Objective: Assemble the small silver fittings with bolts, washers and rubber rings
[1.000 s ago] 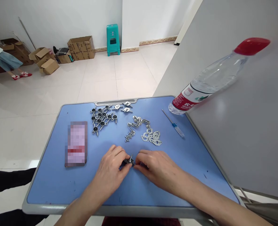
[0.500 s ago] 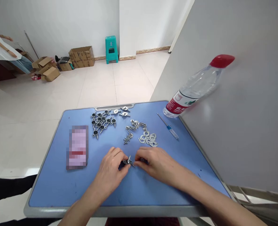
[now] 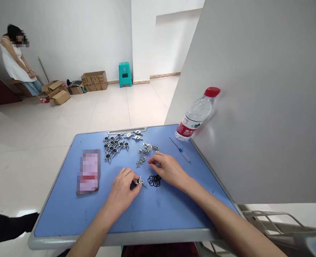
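Observation:
My left hand (image 3: 122,186) is closed on a small metal fitting (image 3: 139,182) with an upright pin, held just above the table. My right hand (image 3: 169,169) is over the right part of the table, its fingers curved and slightly apart, with nothing visible between them. Just below it lies a pile of black rubber rings (image 3: 154,181). Left of its fingertips are several small screws (image 3: 140,162). Metal levers with round ends (image 3: 148,147) lie beyond, and the flat metal plates are mostly hidden under the hand.
On the blue table (image 3: 136,217), assembled metal fittings (image 3: 116,143) are grouped at the far left, with plated ones (image 3: 138,137) beside them. A phone (image 3: 89,171) lies left. A screwdriver (image 3: 183,153) and a water bottle (image 3: 194,119) are at right. A person (image 3: 14,60) stands far off.
My right hand has moved from beside the fitting up over the plates, uncovering the black rings. My left hand still holds the fitting. The view has tilted up, and the far person appears more fully.

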The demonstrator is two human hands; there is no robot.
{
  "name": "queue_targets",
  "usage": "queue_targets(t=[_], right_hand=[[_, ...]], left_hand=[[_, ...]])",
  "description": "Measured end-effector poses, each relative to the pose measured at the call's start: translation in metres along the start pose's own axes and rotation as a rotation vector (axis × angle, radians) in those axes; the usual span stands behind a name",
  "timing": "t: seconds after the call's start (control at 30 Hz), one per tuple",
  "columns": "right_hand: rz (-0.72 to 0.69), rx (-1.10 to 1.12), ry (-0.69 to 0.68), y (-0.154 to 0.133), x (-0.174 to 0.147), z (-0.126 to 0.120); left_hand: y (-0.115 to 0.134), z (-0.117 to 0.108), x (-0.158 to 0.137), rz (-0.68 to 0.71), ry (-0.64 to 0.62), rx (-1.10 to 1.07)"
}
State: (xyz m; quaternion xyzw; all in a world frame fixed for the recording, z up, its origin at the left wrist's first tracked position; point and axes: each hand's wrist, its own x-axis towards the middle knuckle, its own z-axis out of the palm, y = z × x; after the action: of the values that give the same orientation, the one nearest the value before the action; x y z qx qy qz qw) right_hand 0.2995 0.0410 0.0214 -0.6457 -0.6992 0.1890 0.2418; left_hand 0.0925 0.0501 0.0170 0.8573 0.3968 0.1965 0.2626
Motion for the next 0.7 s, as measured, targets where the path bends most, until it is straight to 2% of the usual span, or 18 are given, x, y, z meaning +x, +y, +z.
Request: queue_targets(t=[0.3, 0.5, 0.7], right_hand=[[0.005, -0.116, 0.007, -0.011, 0.008, 0.015], [0.013, -0.264, -0.042, -0.016, 0.011, 0.024], [-0.001, -0.314, -0.057, -0.017, 0.012, 0.027]], left_hand=[[0.000, 0.001, 0.000, -0.008, 0.003, -0.003], [0.000, 0.001, -0.001, -0.027, -0.002, -0.009], [0.000, 0.002, -0.001, -0.002, 0.015, -0.003]])
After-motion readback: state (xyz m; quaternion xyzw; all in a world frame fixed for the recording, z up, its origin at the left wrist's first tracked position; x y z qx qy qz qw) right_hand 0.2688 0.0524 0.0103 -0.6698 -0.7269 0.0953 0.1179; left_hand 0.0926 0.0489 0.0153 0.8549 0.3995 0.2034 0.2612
